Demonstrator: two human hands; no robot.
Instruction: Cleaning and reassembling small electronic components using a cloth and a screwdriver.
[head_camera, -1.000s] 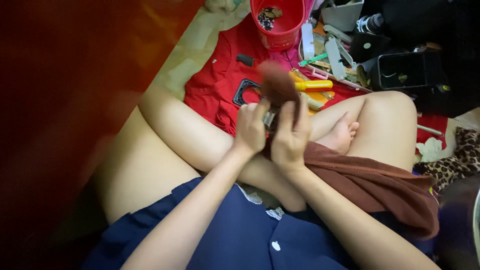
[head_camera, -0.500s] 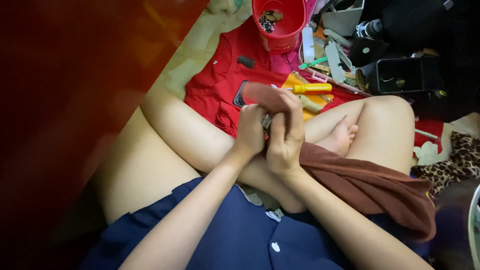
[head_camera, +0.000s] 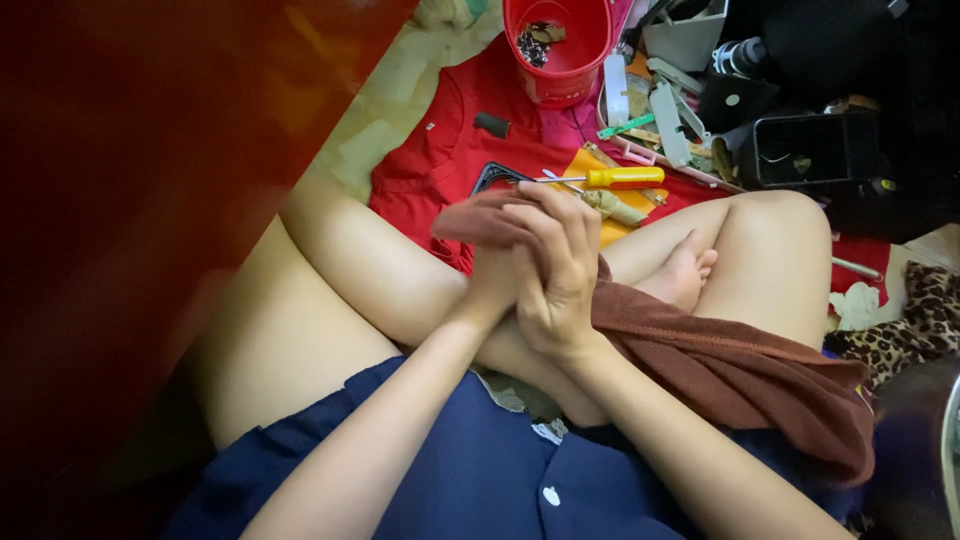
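**Both hands closed around a brown towel over crossed legs**

The person sits cross-legged on the floor, and both hands meet in front of the shins. The right hand (head_camera: 555, 265) lies on top, fingers curled over and wrapped tight around a soft, reddish-brown terry cloth towel (head_camera: 720, 365). The left hand (head_camera: 492, 285) presses in from beneath and beside it, mostly covered by the right, also clasped onto the cloth. One end of the towel bulges out above the knuckles; the rest trails off to the right, draped across the right thigh and down over the navy blue shirt (head_camera: 480, 480). Whether anything sits inside the bunched end, the view does not show.

Just beyond the hands, a screwdriver with a yellow and orange handle (head_camera: 610, 178) lies on a red cloth (head_camera: 450, 150) spread over the floor. Further out stands a red plastic bucket (head_camera: 560, 45) holding small dark bits. To the right lies a clutter of tools and a black box (head_camera: 810, 148).
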